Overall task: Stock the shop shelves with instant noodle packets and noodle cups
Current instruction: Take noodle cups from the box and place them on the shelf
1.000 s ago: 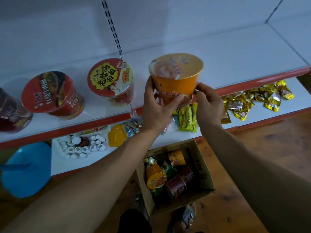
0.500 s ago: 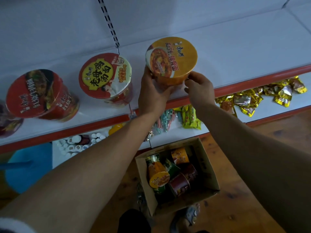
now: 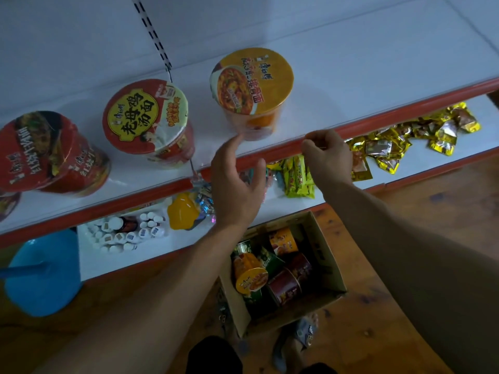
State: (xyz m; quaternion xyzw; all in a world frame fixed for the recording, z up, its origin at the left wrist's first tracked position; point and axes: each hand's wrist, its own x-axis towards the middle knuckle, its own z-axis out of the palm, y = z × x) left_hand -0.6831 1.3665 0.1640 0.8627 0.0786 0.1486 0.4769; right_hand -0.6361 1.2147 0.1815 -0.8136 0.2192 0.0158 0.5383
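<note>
Cup (image 3: 251,87) now stands released; left hand (image 3: 235,190) fingers spread, right hand (image 3: 328,155) fingers loosely curled.

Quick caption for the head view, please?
Orange noodle cup stands on the upper shelf, left hand and right hand empty in front of it.

The leftmost cup (image 3: 7,205) is cut off by the edge; the bottles (image 3: 127,233) carry labels too small to read.
</note>
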